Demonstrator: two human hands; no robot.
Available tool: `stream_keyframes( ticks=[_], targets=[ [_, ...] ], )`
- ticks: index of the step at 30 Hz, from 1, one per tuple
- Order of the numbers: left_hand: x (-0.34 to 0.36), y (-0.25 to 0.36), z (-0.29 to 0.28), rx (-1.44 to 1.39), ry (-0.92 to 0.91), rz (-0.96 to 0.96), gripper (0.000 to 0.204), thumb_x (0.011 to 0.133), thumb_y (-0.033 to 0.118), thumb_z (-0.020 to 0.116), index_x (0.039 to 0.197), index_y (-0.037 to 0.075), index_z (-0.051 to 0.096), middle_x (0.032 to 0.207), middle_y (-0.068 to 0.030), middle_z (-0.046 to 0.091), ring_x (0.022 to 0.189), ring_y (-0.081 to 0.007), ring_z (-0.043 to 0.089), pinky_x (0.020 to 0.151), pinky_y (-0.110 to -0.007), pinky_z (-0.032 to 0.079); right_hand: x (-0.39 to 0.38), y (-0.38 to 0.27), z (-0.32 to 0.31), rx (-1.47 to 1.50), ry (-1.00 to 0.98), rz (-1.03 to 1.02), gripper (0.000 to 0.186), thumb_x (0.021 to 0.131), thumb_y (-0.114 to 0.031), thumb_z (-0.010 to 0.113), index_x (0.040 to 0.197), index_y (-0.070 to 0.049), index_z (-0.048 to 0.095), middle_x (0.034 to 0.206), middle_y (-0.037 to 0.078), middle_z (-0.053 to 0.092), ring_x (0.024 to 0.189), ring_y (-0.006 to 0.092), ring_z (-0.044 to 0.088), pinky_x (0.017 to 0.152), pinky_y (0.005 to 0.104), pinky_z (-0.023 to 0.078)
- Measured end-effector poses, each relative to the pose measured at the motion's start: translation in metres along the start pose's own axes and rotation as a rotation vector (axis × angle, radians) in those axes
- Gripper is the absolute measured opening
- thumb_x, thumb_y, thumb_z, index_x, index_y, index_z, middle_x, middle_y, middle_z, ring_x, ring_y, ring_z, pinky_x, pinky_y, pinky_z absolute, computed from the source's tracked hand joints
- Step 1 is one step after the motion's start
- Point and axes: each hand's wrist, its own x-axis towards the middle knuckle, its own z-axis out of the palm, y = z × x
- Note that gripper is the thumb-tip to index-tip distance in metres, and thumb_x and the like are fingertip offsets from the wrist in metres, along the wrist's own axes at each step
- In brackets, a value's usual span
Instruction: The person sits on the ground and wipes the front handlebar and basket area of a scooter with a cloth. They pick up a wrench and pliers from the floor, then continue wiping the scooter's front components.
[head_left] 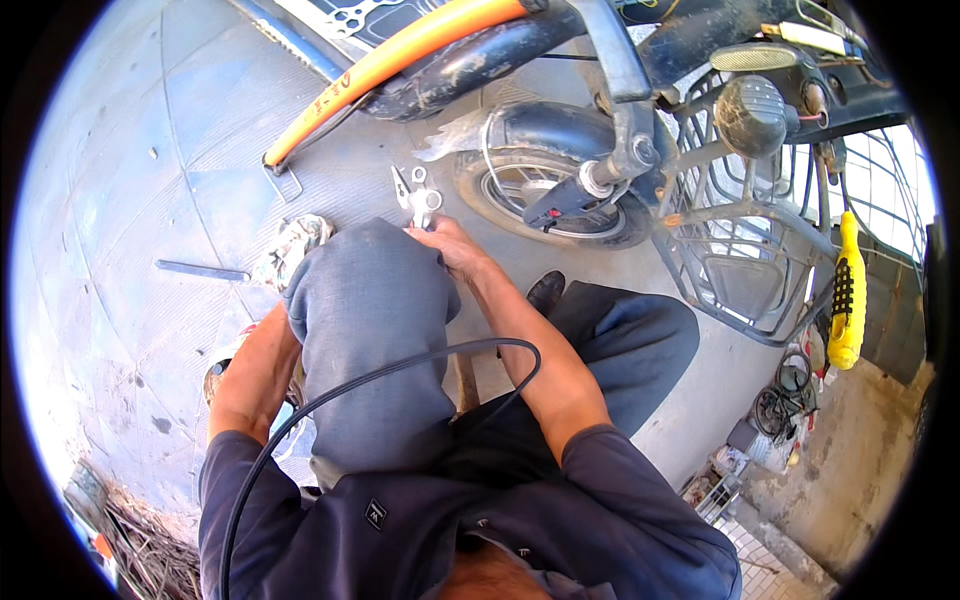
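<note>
My right hand (447,243) comes round the right side of my raised left knee (375,285). Its fingers close on a silver metal tool with round holes (424,200), with a pointed jaw beside the holes; the knee hides some of the grip. My left forearm (257,370) runs up along the knee's other side, where the hand itself is hidden. A crumpled, stained whitish cloth (295,248) shows at the end of that forearm; whether the hand holds it is unclear. Just beyond the right hand is a small black-fendered wheel (560,200).
An orange curved bar (390,52) angles over the floor, near a flat dark strip (203,271). A wire basket (745,215) and round lamp (750,116) adjoin the wheel. A yellow handle (847,295) hangs at right. A black cable (380,372) crosses my lap.
</note>
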Motion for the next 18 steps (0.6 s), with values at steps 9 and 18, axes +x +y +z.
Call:
stream_keyframes(
  ticks=[9,18],
  targets=[
    [0.004,-0.009,0.008,0.027,0.021,-0.025,0.020,0.086,0.018,0.068,0.095,0.001,0.065,0.081,-0.0157,0.069,0.076,-0.0227,0.065,0.072,-0.038,0.052,0.029,0.006,0.004,-0.258,0.208,-0.076,0.034,0.086,-0.033,0.078,0.095,-0.001,0.070,0.080,0.005,0.066,0.071,0.0129,0.062,0.062,0.0311,0.049],
    [0.005,-0.041,0.026,0.031,0.273,-0.133,0.023,0.085,0.020,0.070,0.097,0.001,0.064,0.085,-0.0167,0.069,0.079,-0.0247,0.066,0.075,-0.039,0.052,0.014,0.011,-0.042,-0.757,0.180,-0.201,0.041,0.082,-0.037,0.076,0.099,-0.001,0.064,0.087,0.019,0.068,0.085,0.0346,0.066,0.079,0.0446,0.051]
  ],
)
